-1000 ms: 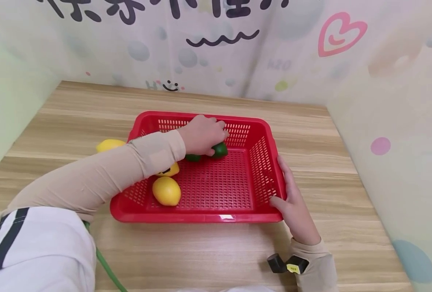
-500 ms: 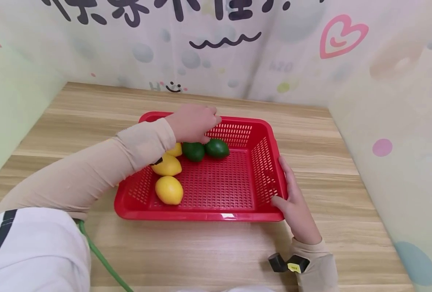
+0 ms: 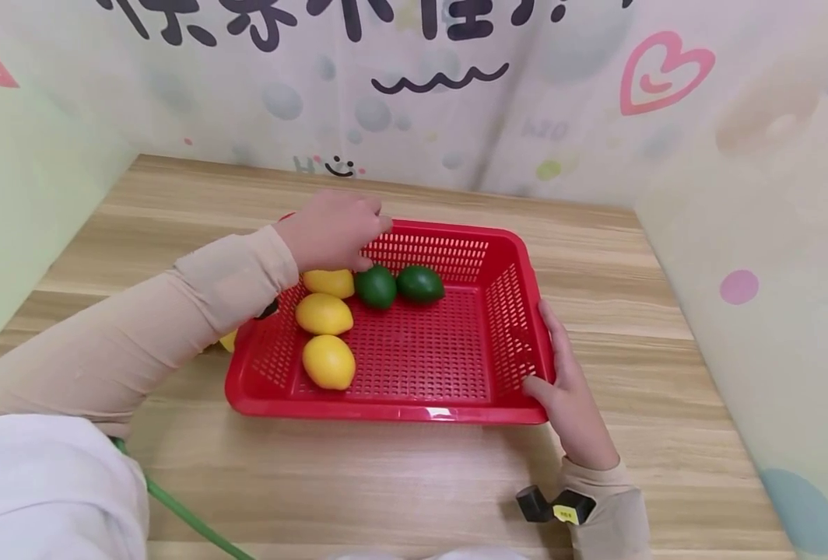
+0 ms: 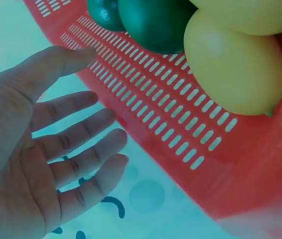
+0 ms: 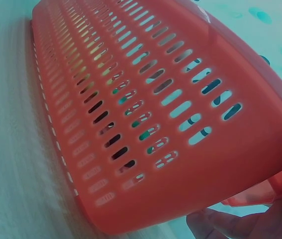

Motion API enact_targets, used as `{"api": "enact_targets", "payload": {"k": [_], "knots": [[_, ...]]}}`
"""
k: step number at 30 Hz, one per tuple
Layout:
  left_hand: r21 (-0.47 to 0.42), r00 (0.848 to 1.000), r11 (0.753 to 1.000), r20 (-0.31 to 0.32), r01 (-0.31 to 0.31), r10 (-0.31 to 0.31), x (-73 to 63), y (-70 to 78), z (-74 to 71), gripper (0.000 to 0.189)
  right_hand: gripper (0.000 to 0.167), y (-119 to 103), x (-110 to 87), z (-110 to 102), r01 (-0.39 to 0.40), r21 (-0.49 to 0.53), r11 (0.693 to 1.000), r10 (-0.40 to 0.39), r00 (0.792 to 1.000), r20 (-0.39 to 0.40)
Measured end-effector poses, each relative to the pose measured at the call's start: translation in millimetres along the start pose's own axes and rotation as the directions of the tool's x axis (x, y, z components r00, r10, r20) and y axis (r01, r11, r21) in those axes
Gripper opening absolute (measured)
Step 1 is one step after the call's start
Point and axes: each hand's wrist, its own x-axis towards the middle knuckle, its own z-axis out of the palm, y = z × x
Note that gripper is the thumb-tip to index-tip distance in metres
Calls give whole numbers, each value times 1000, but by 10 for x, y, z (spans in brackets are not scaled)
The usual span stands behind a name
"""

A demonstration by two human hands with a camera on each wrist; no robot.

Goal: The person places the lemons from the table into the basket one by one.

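My left hand [image 3: 333,229] hovers over the back left rim of the red plastic basket [image 3: 414,414]. In the left wrist view its fingers [image 4: 88,132] are spread and loosely bent, holding nothing. Inside the basket, a column of yellow lemons lies along the left: a front lemon [image 3: 328,362], a middle lemon [image 3: 324,313] and a back lemon [image 3: 330,284], partly hidden by my hand. Two dark green, lime-shaped fruits sit by the back wall, a left one [image 3: 375,288] and a right one [image 3: 419,285]. My right hand [image 3: 573,400] grips the basket's right side, thumb over the rim.
Outside the basket's left wall, a yellow fruit [image 3: 228,341] shows partly beneath my left sleeve. A green cord [image 3: 190,519] runs across the wooden table [image 3: 386,474] at the front left. The printed wall [image 3: 449,117] stands behind the table.
My left hand has lifted off the dark green fruits and moved left, uncovering them and the lemons. The right hand keeps its grip on the basket, which has barely shifted in view.
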Motion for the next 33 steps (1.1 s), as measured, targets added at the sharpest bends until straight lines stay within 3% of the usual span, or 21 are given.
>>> {"api": "enact_targets", "payload": {"k": [7, 16, 33], "knots": [[-43, 998, 997, 25, 57, -56, -118, -100, -10, 47, 98, -4, -3, 1, 1, -2, 1000, -1, 1000, -2], [-30, 995, 995, 39, 96, -95, -283, -191, 1, 45, 97, -22, -4, 8, -2, -6, 1000, 2, 1000, -1], [-11, 993, 994, 40, 107, -107, -569, -287, 108, 38, 98, -31, -8, 13, -4, -11, 1000, 4, 1000, 1]]}}
